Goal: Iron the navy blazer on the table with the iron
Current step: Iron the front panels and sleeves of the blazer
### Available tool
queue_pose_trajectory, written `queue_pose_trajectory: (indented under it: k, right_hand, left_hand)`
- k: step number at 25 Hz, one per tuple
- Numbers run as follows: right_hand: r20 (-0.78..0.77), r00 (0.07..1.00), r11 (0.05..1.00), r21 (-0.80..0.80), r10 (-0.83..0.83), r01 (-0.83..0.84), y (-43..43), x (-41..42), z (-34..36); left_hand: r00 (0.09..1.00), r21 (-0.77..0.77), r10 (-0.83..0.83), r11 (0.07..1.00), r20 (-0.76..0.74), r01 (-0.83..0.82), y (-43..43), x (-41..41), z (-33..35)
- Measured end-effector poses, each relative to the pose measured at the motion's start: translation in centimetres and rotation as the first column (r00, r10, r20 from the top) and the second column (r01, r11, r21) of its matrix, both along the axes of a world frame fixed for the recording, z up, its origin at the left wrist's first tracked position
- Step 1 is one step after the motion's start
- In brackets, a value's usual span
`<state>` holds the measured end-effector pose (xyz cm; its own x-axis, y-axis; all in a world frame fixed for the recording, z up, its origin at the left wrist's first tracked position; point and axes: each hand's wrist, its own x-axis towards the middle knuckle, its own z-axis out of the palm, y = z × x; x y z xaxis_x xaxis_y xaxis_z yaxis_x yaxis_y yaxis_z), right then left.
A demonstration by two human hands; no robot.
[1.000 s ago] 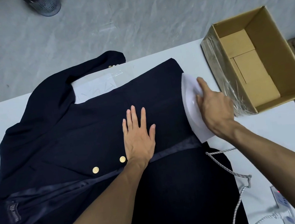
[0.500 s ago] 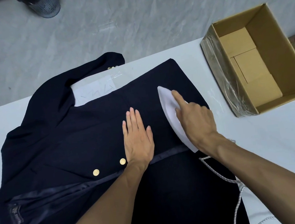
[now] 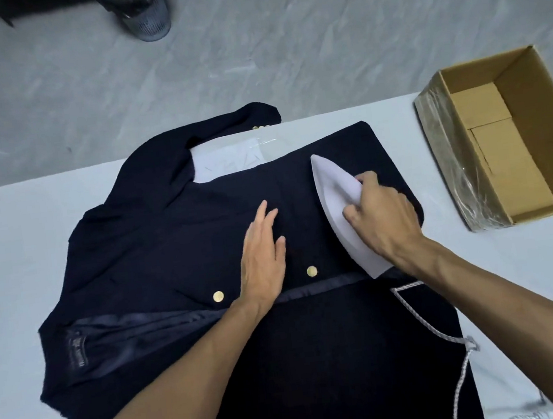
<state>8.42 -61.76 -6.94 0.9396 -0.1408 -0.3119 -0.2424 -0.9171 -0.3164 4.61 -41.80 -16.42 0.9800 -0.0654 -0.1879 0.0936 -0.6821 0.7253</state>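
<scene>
Blazer: one navy blazer (image 3: 170, 256), spread flat on the white surface (image 3: 15, 256).
Iron: one white iron (image 3: 335, 195), flat on the blazer, tip pointing away.
Right grip (image 3: 383, 221): clenched round the iron's handle.
Left grip (image 3: 262, 259): released, palm flat on the cloth, near the iron.
Gold buttons: two (image 3: 218, 296) (image 3: 312, 271), either side of the left wrist.
Cord (image 3: 455, 337): one, trailing from the iron.
Cardboard box (image 3: 441, 156): one, open, far right.

iron (image 3: 335, 195) slid inward onto blazer (image 3: 170, 256); left hand (image 3: 262, 262) shifted left
</scene>
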Motion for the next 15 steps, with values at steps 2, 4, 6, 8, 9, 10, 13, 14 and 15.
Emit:
queue_pose_trajectory:
  k: [2, 4, 6, 8, 9, 10, 13, 14, 15]
  right_hand:
    - [-0.025, 0.984, 0.984, 0.035, 0.176, -0.175, 3.5, 1.0, 0.8]
    - [0.012, 0.941, 0.94, 0.032, 0.339, -0.34, 7.9, 2.3, 1.2]
    - [0.057, 0.893, 0.893, 0.02, 0.447, -0.449, 12.7, 3.4, 0.8]
    - [0.078, 0.833, 0.836, -0.039, 0.548, -0.547, 17.5, 3.7, -0.2]
    - [0.079, 0.798, 0.801, -0.086, 0.598, -0.592, 19.5, 3.5, -0.9]
    - [0.077, 0.768, 0.77, -0.133, 0.635, -0.623, 20.9, 3.2, -1.7]
    - [0.063, 0.776, 0.762, -0.256, 0.627, -0.595, 22.8, 3.2, -3.7]
    - [0.048, 0.786, 0.764, -0.275, 0.617, -0.583, 23.0, 3.4, -4.1]
    - [0.029, 0.79, 0.763, -0.285, 0.613, -0.581, 23.1, 3.4, -4.2]
  left_hand:
    - [0.981, 0.15, 0.161, 0.973, 0.111, -0.177, 5.7, -0.3, 0.8]
    - [0.971, 0.416, 0.175, 0.88, 0.164, -0.229, 12.4, 0.7, 0.9]
    - [0.986, 0.605, 0.153, 0.78, 0.066, -0.161, 18.0, 2.3, 0.3]
    - [0.987, 0.645, 0.162, 0.755, -0.012, -0.116, 21.1, 3.7, -1.1]
    - [0.987, 0.638, 0.16, 0.762, -0.026, -0.107, 21.9, 4.2, -2.0]
    - [0.988, 0.63, 0.151, 0.769, -0.018, -0.107, 22.2, 4.4, -2.6]
    - [0.983, 0.624, 0.165, 0.76, 0.082, -0.18, 22.3, 3.9, -4.1]
    - [0.977, 0.606, 0.188, 0.768, 0.095, -0.207, 22.3, 3.8, -4.4]
    - [0.974, 0.587, 0.206, 0.779, 0.097, -0.223, 22.2, 3.7, -4.5]
